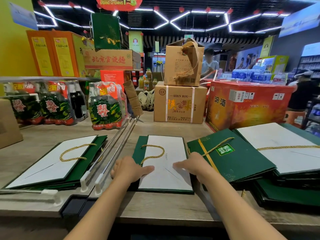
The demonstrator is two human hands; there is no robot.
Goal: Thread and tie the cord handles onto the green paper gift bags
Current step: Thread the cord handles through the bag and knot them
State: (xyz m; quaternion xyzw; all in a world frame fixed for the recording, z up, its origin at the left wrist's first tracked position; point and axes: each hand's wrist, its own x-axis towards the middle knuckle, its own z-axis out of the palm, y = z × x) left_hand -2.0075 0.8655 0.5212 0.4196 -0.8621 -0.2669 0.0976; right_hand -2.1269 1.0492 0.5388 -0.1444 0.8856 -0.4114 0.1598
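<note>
the left hand (132, 168) and right hand (192, 166) press flat on the near half of a flattened green bag (166, 181) on the wooden counter (155, 205) — fingers straight, fingertips pointing toward each other, gripping nothing. the bag's gold cord handle (163, 151) loops just beyond the left fingertips, and farther out more flattened bags lie in a left stack (52, 163) and a right stack (242, 158).

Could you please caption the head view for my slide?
Left hand and right hand rest on a flat green gift bag, its gold cord handle threaded, on the counter.
</note>
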